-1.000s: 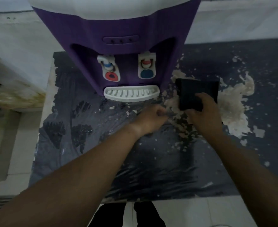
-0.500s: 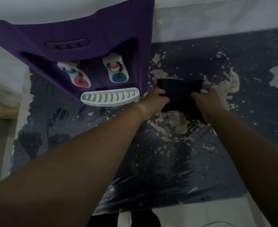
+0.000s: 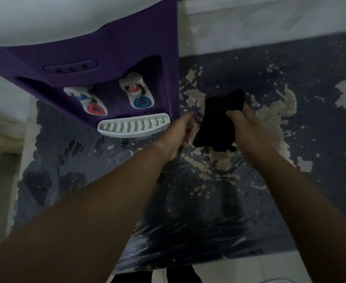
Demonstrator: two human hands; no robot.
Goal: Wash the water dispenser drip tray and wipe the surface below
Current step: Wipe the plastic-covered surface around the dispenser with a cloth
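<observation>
A purple water dispenser (image 3: 106, 48) with a white top stands at the back left of a dark table (image 3: 188, 221) whose coating has flaked off in pale patches, mostly to the right of the machine. In its recess are two white taps, the left tap (image 3: 87, 104) with a red paddle and the right tap (image 3: 138, 94) with a blue one. The white slotted drip tray (image 3: 133, 125) sits in place at the foot of the dispenser, under the taps and resting just above the wet, streaked table surface. The right hand (image 3: 247, 127) holds a black cloth (image 3: 219, 119) to the right of the dispenser; its grip is clamped on the cloth's right side, thumb on top, with the cloth bunched and hanging down toward the flaked patch. The left hand (image 3: 180, 133) is just left of the cloth and just right of the tray's right end, its fingers curled loosely; whether this grip touches the cloth or holds anything cannot be told, since the fingertips blur against the dispenser's corner. The tray lies left of both hands, nearest the left one, and apart from the cloth. Both forearms reach in from the bottom edge, bare.
</observation>
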